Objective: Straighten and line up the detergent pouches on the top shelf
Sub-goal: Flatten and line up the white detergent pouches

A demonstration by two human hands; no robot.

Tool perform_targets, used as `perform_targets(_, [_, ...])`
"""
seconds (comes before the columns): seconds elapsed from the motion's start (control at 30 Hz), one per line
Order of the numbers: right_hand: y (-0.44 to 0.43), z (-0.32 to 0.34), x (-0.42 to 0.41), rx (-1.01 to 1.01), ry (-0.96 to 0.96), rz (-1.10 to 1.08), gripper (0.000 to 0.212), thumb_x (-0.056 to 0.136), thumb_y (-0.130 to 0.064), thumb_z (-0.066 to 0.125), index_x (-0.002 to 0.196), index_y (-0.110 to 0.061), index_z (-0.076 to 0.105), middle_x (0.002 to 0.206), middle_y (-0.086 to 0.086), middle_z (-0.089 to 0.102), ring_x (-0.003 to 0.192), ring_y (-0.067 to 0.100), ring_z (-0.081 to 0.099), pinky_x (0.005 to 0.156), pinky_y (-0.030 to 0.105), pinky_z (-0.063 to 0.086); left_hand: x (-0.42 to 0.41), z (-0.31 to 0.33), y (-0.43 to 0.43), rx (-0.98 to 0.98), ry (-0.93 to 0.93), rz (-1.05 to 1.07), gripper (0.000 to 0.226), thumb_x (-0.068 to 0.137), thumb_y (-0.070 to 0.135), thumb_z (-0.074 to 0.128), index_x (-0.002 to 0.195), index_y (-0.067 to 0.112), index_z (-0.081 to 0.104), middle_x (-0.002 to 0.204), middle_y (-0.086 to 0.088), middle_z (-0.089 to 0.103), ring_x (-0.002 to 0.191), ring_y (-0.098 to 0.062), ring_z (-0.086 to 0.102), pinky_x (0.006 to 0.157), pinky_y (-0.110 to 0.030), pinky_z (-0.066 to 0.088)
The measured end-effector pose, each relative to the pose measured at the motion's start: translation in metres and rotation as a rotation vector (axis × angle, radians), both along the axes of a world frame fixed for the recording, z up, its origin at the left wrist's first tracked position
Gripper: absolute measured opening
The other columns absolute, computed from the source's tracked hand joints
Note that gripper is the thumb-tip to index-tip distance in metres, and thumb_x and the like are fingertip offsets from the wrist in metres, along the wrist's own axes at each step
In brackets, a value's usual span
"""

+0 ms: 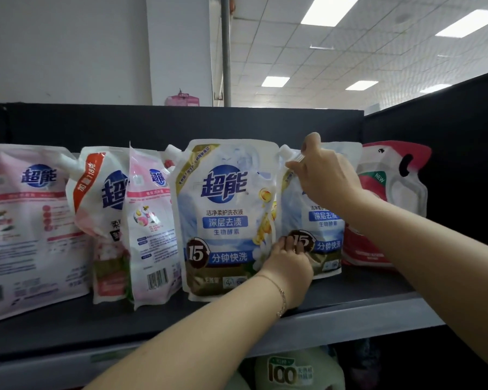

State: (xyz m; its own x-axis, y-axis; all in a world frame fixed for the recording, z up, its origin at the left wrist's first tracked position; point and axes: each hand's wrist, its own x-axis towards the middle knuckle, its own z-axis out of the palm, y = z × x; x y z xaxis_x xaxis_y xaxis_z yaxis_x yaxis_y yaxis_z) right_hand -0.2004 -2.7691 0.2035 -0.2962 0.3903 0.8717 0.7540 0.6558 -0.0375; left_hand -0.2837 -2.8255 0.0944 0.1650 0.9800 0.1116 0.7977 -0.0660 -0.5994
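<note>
Right hand point(326, 175) pinches the white spout of the second blue-and-white detergent pouch point(319, 237) on the black top shelf point(350, 294); left hand point(289, 261) grips its lower edge, likely to square it beside the front-facing blue pouch point(223, 218). Pouches look full and sealed.

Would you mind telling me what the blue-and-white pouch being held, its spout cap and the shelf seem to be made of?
The blue-and-white pouch looks like glossy flexible plastic film: it shows glare and soft creases. Its spout cap looks like rigid white plastic, ridged and matte. The shelf has a dark matte top and a smooth grey front edge, perhaps painted metal, though that is uncertain.
</note>
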Motion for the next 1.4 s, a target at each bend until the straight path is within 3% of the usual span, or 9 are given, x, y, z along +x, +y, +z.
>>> perform_targets(0.1, [0.001, 0.001, -0.008, -0.119, 0.106, 0.120, 0.032, 0.097, -0.025, 0.054, 0.117, -0.005, 0.038, 0.082, 0.011, 0.055, 0.069, 0.029, 0.055, 0.055, 0.035, 0.044, -0.001, 0.003, -0.005, 0.055, -0.042, -0.115, 0.052, 0.097, 0.021, 0.045, 0.137, -0.010, 0.032, 0.143, -0.030, 0.034, 0.132, -0.041, 0.035, 0.110, -0.045, 0.025])
perform_targets(0.17, [-0.002, 0.001, -0.013, -0.147, 0.141, 0.190, 0.036, 0.097, -0.019, 0.052, 0.126, -0.007, 0.033, 0.084, 0.009, 0.052, 0.070, 0.027, 0.053, 0.060, 0.035, 0.042, -0.006, 0.007, -0.012, 0.142, -0.119, -0.263, 0.031, 0.098, 0.022, 0.044, 0.121, 0.002, 0.049, 0.121, -0.017, 0.055, 0.108, -0.032, 0.054, 0.088, -0.039, 0.039])
perform_targets(0.33, [-0.029, -0.018, -0.032, 0.148, 0.052, 0.220, 0.022, 0.094, -0.017, 0.052, 0.112, -0.007, 0.044, 0.077, -0.001, 0.048, 0.051, 0.018, 0.040, 0.048, 0.026, 0.026, -0.046, 0.013, -0.039, 0.283, -0.195, -0.625, 0.015, 0.087, 0.015, 0.061, 0.097, 0.005, 0.062, 0.090, -0.011, 0.061, 0.080, -0.028, 0.056, 0.058, -0.036, 0.046])
perform_targets(0.43, [-0.047, -0.031, -0.054, 0.244, -0.118, 0.290, 0.015, 0.092, -0.023, 0.052, 0.097, -0.008, 0.053, 0.083, 0.003, 0.057, 0.055, 0.023, 0.048, 0.049, 0.029, 0.037, -0.079, 0.010, -0.058, 0.401, -0.208, -0.719, 0.011, 0.082, 0.017, 0.063, 0.078, 0.007, 0.064, 0.069, -0.007, 0.061, 0.059, -0.024, 0.054, 0.050, -0.028, 0.040])
perform_targets(0.63, [-0.083, -0.055, -0.108, 0.108, -0.281, 0.406, 0.015, 0.094, -0.029, 0.049, 0.093, -0.015, 0.053, 0.086, -0.001, 0.056, 0.067, 0.019, 0.055, 0.060, 0.033, 0.049, -0.161, 0.013, -0.117, 0.566, -0.195, -0.460, 0.022, 0.082, 0.026, 0.049, 0.075, 0.013, 0.064, 0.069, -0.004, 0.063, 0.057, -0.022, 0.058, 0.047, -0.025, 0.044])
perform_targets(0.9, [-0.143, -0.076, -0.192, 0.048, -0.375, 0.614, 0.016, 0.096, -0.035, 0.045, 0.087, -0.022, 0.048, 0.083, -0.008, 0.050, 0.067, 0.012, 0.049, 0.058, 0.026, 0.041, -0.273, 0.002, -0.200, 0.700, -0.242, -0.160, 0.024, 0.083, 0.029, 0.046, 0.065, 0.016, 0.055, 0.062, 0.000, 0.056, 0.051, -0.021, 0.055, 0.042, -0.026, 0.038])
perform_targets(1.07, [-0.175, -0.088, -0.252, 0.032, -0.376, 0.616, 0.020, 0.093, -0.037, 0.046, 0.092, -0.018, 0.054, 0.093, -0.003, 0.058, 0.076, 0.023, 0.059, 0.063, 0.036, 0.051, -0.329, 0.001, -0.238, 0.783, -0.252, 0.091, 0.019, 0.084, 0.032, 0.050, 0.071, 0.019, 0.056, 0.068, 0.004, 0.056, 0.061, -0.019, 0.059, 0.046, -0.023, 0.034])
perform_targets(1.23, [-0.197, -0.099, -0.306, -0.213, -0.352, 0.500, 0.031, 0.092, -0.040, 0.047, 0.116, -0.020, 0.043, 0.116, 0.001, 0.054, 0.093, 0.027, 0.060, 0.068, 0.034, 0.045, -0.391, 0.004, -0.253, 0.736, -0.635, 0.564, 0.041, 0.089, 0.058, 0.044, 0.101, 0.019, 0.045, 0.092, 0.002, 0.050, 0.087, -0.021, 0.057, 0.068, -0.033, 0.049])
perform_targets(1.4, [-0.208, -0.107, -0.347, -0.522, -0.225, 0.422, 0.051, 0.088, -0.037, 0.056, 0.124, -0.013, 0.030, 0.114, 0.011, 0.053, 0.094, 0.032, 0.058, 0.067, 0.033, 0.045, -0.420, 0.003, -0.239, 0.624, -1.338, 0.362, 0.036, 0.086, 0.048, 0.063, 0.102, 0.020, 0.048, 0.093, 0.009, 0.057, 0.076, -0.001, 0.052, 0.055, -0.016, 0.039])
